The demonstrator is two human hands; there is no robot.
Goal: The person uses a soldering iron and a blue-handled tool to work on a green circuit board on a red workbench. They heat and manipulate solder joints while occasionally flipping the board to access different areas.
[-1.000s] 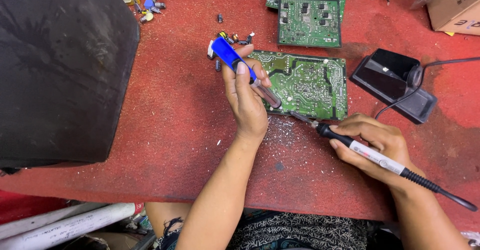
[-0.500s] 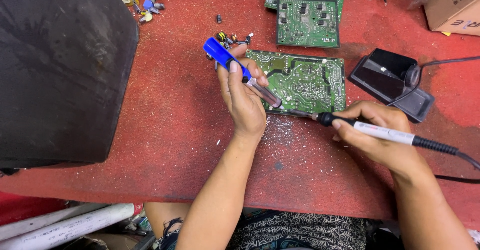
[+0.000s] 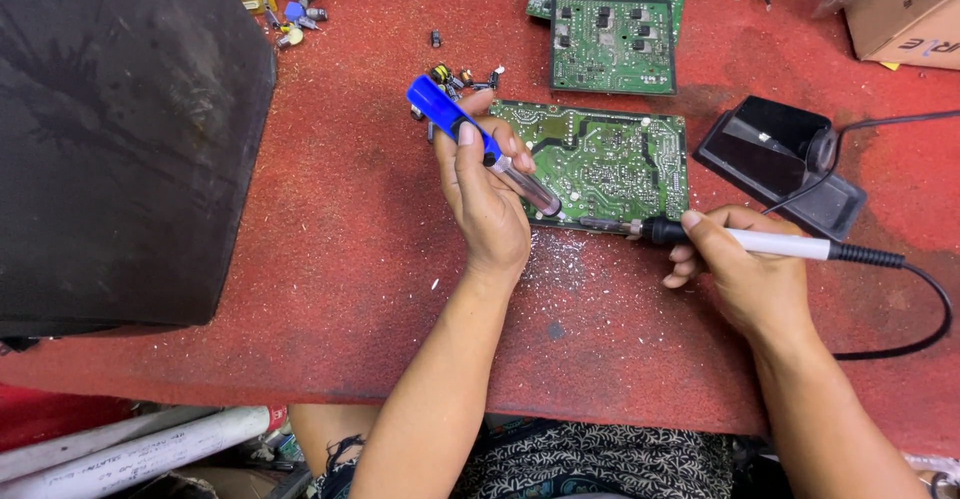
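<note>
The left hand (image 3: 485,194) grips a blue desoldering pump (image 3: 480,144), thumb on its top, tip angled down onto the near edge of the board (image 3: 610,159). The right hand (image 3: 745,279) pinches a soldering iron (image 3: 740,239) pen-style, its tip meeting the same joint. The green board lies flat mid-table (image 3: 300,259), solder side up.

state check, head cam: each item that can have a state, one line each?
left hand: gripping blue desoldering pump
blue desoldering pump: tilted, tip at board's near edge
right hand: gripping soldering iron
soldering iron: near level, tip at same edge
green circuit board: flat on red mat, solder side up
two spare boards: lying overlapped, untouched
black iron stand: empty
</note>
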